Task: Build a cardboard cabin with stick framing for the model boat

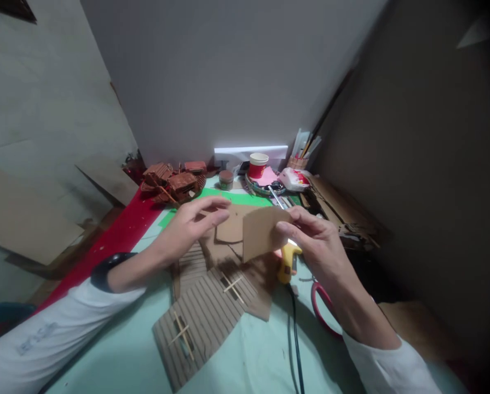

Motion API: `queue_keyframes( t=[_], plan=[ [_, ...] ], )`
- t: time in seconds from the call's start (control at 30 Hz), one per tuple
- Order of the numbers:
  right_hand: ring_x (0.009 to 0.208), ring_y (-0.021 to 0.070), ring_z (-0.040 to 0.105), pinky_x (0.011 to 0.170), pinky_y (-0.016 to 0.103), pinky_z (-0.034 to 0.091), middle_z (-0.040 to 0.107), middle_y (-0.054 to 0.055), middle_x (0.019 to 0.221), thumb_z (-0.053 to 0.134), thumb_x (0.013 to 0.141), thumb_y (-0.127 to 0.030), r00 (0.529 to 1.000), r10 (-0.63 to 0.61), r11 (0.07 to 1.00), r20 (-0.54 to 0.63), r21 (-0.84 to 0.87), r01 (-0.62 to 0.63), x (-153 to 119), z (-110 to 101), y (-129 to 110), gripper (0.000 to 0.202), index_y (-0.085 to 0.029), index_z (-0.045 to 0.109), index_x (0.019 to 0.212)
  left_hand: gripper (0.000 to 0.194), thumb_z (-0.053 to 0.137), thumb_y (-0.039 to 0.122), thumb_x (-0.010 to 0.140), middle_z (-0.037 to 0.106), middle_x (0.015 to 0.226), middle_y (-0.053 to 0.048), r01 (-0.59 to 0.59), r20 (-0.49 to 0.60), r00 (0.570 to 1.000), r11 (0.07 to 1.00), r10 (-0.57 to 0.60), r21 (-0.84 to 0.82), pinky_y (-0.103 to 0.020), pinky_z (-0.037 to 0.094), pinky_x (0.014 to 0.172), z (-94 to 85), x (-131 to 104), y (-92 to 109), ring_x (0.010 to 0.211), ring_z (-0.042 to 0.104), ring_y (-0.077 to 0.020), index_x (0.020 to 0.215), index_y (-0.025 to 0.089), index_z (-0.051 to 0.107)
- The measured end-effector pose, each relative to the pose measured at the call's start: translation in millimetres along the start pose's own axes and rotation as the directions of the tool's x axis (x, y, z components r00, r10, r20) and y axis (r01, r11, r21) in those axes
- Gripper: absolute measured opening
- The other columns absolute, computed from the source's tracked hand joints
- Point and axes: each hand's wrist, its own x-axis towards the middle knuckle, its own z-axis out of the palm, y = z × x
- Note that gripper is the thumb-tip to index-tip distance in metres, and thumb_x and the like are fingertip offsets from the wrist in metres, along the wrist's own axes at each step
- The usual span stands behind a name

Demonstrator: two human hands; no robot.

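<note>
A flat piece of cardboard (261,234) is pinched at its right edge between the thumb and fingers of my right hand (316,235). To its left, my left hand (195,221) hovers with thumb and fingers apart and nothing between them. Beneath lie more cardboard pieces (229,229). Nearer to me rests a striped cardboard panel (206,323) with two cut openings, each crossed by thin wooden sticks (182,332). A yellow glue gun (286,264) with a black cord lies below my right hand, beside red-handled scissors (319,309), whose blades are partly hidden.
Brown-painted models (179,181) stand at the back left on red and green sheets. Behind my hands are a jar (225,179), a red paper cup (258,164) on a round tray (253,187), and a holder with sticks (298,162). Scrap cardboard (335,205) is piled at right.
</note>
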Motion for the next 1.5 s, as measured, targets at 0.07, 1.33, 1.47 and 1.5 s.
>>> queue_keyframes(
  t=[0.07,1.33,1.47,1.5],
  plan=[
    [0.07,0.0118,0.048,0.06,0.023,0.038,0.051,-0.002,0.077,0.07,0.085,-0.04,0.995,0.039,0.999,0.087,-0.021,-0.037,-2.6,8.1,-7.1,0.026,-0.018,0.059,0.076,0.028,0.064,0.041,0.086,0.075,0.111,-0.003,-0.032,0.077,0.996,0.999,0.033,-0.021,-0.03,0.045,0.089,0.2,-9.9,10.0,0.108,0.063,-0.0283,0.103,0.024,0.078],
    [0.066,0.0265,0.062,0.058,0.031,0.035,0.065,0.007,0.073,0.049,0.093,-0.051,0.972,0.189,0.532,-0.142,-0.817,-0.223,-44.3,-14.9,33.9,0.031,-0.023,0.046,0.079,0.052,0.073,0.044,0.084,0.073,0.114,-0.01,0.429,0.111,0.894,0.761,-0.433,-0.486,-0.033,0.058,0.081,5.5,-38.1,-10.2,0.098,0.069,-0.0245,0.127,0.018,0.058],
    [0.074,0.0306,0.069,0.059,0.031,0.036,0.069,0.009,0.082,0.05,0.095,-0.044,0.959,0.233,0.39,-0.164,-0.887,-0.246,-44.0,-3.7,36.0,0.024,-0.023,0.041,0.089,0.047,0.072,0.037,0.084,0.071,0.097,-0.007,0.413,0.104,0.903,0.776,-0.417,-0.478,-0.022,0.049,0.053,5.6,-33.5,-9.6,0.073,0.063,-0.0165,0.121,0.013,0.058],
    [0.073,0.0322,0.07,0.057,0.031,0.034,0.07,0.01,0.082,0.051,0.096,-0.043,0.954,0.247,0.352,-0.17,-0.902,-0.251,-43.9,-1.2,34.3,0.023,-0.023,0.04,0.09,0.045,0.071,0.036,0.084,0.07,0.096,-0.006,0.402,0.098,0.908,0.784,-0.406,-0.473,-0.021,0.045,0.049,4.9,-32.7,-10.9,0.07,0.061,-0.0153,0.12,0.013,0.058]
  ],
)
